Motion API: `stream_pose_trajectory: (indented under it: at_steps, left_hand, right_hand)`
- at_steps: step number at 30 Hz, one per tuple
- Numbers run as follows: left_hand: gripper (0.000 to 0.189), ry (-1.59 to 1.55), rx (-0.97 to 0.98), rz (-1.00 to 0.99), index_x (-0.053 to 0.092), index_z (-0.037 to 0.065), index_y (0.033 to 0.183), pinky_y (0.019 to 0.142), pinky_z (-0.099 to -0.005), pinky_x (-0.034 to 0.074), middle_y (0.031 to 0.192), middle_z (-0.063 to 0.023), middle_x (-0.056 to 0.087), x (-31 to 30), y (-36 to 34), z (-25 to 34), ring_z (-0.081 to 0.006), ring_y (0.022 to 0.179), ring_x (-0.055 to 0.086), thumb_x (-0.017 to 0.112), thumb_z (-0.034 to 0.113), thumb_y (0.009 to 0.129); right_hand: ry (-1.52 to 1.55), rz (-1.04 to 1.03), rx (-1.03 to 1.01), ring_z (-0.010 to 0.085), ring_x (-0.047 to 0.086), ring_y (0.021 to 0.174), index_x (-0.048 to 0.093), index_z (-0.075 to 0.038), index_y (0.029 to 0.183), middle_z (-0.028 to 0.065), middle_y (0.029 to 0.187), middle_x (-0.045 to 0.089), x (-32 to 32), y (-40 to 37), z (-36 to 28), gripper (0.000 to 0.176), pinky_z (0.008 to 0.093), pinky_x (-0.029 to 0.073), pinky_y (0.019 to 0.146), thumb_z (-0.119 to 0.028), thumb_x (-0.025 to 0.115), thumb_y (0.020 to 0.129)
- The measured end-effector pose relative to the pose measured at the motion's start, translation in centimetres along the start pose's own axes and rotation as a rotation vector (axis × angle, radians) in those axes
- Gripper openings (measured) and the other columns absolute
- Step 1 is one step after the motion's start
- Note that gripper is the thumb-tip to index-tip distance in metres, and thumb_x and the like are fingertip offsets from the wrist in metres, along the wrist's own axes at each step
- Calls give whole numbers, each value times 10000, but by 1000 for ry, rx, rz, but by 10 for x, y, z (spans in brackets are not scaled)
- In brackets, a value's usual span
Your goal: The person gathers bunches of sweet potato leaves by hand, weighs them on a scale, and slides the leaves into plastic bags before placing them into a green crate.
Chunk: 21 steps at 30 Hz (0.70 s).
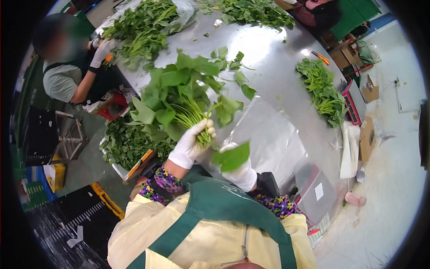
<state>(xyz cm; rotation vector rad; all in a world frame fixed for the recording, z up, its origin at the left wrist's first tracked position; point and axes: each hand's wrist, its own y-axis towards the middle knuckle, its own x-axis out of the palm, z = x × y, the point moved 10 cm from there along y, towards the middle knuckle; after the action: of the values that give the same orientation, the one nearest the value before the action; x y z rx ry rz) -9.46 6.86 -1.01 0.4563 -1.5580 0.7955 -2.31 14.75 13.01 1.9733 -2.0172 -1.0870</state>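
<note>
The left hand (190, 144) had its fingers wrapped tight round the stems of the bunch (179, 96), whose long axis ran from the fist toward 11 o'clock over the table (268, 58). The right hand (245, 175) lay close at 4 o'clock, its fingers hidden behind a leaf (230, 157), so I cannot tell their state.

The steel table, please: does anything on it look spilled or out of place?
Only mildly: a few stray leaves lie loose on the table, apart from the piles. One big leaf hangs off the bunch over the right hand.
</note>
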Motion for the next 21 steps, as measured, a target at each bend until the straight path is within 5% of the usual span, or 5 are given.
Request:
stream_pose_trajectory:
  at_steps: [4, 5, 7, 10, 21]
  left_hand:
    - [311, 55, 62, 33, 505, 38, 1266, 834, -356, 539, 995, -45, 588, 7, -11, 36, -178, 851, 595, 583, 107, 973]
    - [266, 134, 76, 58, 544, 49, 1210, 795, -346, 539, 980, -56, 636, 7, -15, 39, -177, 850, 618, 608, 107, 958]
    - [298, 190, 82, 88, 538, 49, 1228, 795, -346, 534, 985, -56, 637, 10, -20, 41, -177, 854, 617, 622, 104, 947]
    - [386, 176, 23, 10, 505, 55, 1283, 791, -336, 519, 1001, -50, 629, 15, -27, 40, -179, 867, 606, 644, 96, 926]
    - [381, 357, -226, -51, 520, 50, 1269, 761, -323, 508, 979, -36, 600, 16, -26, -27, -162, 857, 585, 648, 207, 946]
  right_hand:
    - [-151, 46, 24, 319, 635, 763, 645, -90, 902, 92, 841, 649, -27, 46, 22, 117, 417, 508, 672, -81, 694, 796]
    - [-124, 47, 415, 354, 625, 806, 628, -79, 989, 119, 910, 644, -31, 57, 73, 156, 430, 500, 684, -80, 659, 836]
    - [-787, 3, 173, 349, 599, 960, 601, -60, 1108, 136, 1049, 635, -40, 86, 85, 304, 436, 469, 812, -175, 681, 838]
    - [-795, -94, 87, 331, 579, 1029, 613, -76, 1140, 124, 1115, 624, -32, 76, 81, 325, 438, 444, 888, -205, 673, 848]
    - [315, -69, 823, 86, 537, 646, 594, 10, 1007, 42, 777, 615, 16, 35, 106, 195, 287, 481, 632, -181, 579, 972]
